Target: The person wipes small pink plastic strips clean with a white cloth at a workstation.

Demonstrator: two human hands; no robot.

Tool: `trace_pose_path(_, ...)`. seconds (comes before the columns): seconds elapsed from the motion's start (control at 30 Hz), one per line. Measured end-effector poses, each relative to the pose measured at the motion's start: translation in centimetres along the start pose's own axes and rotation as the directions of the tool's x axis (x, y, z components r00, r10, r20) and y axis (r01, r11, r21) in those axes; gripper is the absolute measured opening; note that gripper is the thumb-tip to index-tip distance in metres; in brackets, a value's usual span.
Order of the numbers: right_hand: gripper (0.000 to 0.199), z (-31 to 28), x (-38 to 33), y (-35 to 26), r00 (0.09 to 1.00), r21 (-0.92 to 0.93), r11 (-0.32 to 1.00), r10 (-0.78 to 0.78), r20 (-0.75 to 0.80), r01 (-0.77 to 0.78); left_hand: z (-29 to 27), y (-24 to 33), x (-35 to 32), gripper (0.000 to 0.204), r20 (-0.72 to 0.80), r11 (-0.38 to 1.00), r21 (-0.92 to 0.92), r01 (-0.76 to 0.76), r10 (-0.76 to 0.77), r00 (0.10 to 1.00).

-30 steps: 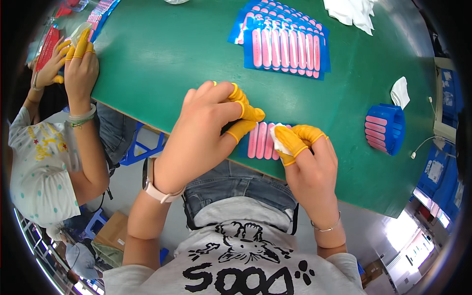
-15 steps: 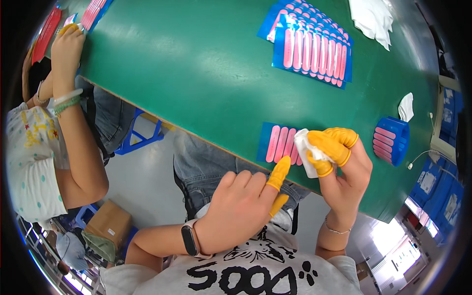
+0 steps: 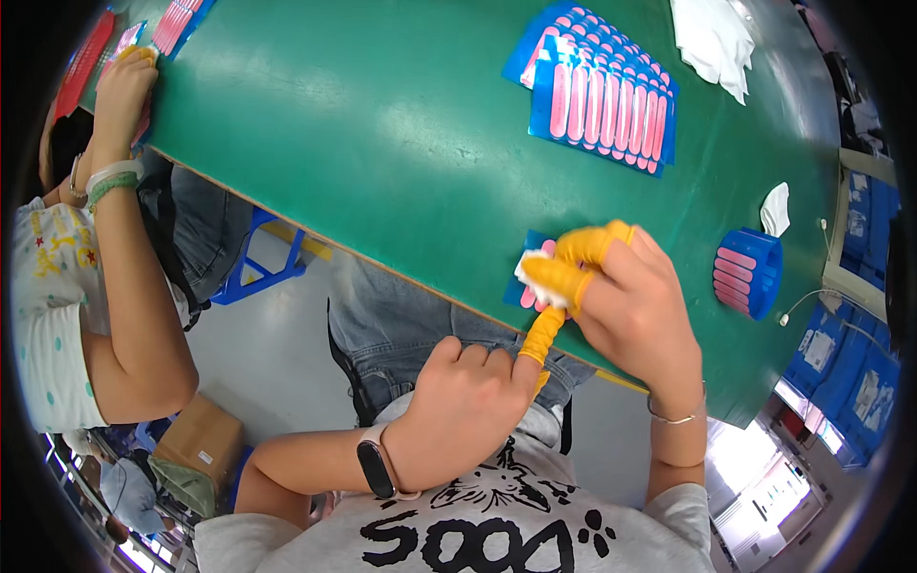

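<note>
A small blue sheet with a row of pink strips (image 3: 538,239) lies near the table's front edge, largely hidden by my hands. My right hand (image 3: 640,310), with yellow finger cots on its fingertips, pinches a crumpled white cloth (image 3: 550,298) against the sheet's face. My left hand (image 3: 468,392) comes in from the near side. Its index finger, in a yellow cot, stretches out to the sheet's near edge beside the cloth. The left thumb, also in a cot, sits apart below the index finger, and the other fingers are bent.
Overlapping blue sheets with pink strips (image 3: 604,110) lie farther back on the green table (image 3: 363,162). At right stands a curled blue band with pink strips (image 3: 750,275), near a small white cloth (image 3: 776,210). White cloths (image 3: 714,46) lie at the back. A co-worker's hand (image 3: 124,100) works at far left.
My right hand has moved left over the sheet with the white cloth, covering more of the strips. The left index finger stays at the near edge.
</note>
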State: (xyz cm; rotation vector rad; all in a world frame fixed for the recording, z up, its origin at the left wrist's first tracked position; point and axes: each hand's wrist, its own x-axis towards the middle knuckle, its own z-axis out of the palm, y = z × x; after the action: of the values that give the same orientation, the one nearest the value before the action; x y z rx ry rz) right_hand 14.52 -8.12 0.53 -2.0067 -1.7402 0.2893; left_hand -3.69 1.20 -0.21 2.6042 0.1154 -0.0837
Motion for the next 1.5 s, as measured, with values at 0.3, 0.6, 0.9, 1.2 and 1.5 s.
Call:
trace_pose_path(0.3, 0.029, -0.9, -1.4, 0.5, 0.925, 0.156, 0.968, 0.236, -0.297, -0.197, -1.4, 0.0, 1.1, 0.022, -0.019, 0.997, -0.072, 0.003, -0.005, 1.0)
trace_pose_path(0.6, 0.025, -0.9, -5.6, 1.3, 0.709, 0.287, 0.917, 0.396, -0.583, -0.276, -3.2, -2.4, 6.2, 0.049, -0.284, 0.996, -0.016, -0.088, 0.08, 0.956)
trace_pose_path(0.9, 0.023, -0.4, -7.4, 1.2, 0.58, 0.498, 0.818, 0.563, -0.588, -0.288, -3.7, -2.4, 9.2, 0.054, -0.011, 0.967, -0.002, -0.255, 0.255, 0.967)
trace_pose_path(1.2, 0.016, -0.6, -9.7, 0.4, 0.455, 0.932, 0.303, 0.814, -0.361, 0.198, -4.1, -1.4, 10.0, 0.052, 0.03, 0.96, -0.019, -0.279, 0.28, 0.96)
trace_pose_path(1.5, 0.04, -3.8, -11.9, -1.2, 0.496, 0.851, 0.106, 0.773, -0.396, 0.515, -1.0, 1.5, 14.1, 0.048, -0.066, 0.75, -0.41, -0.519, 0.543, 0.837)
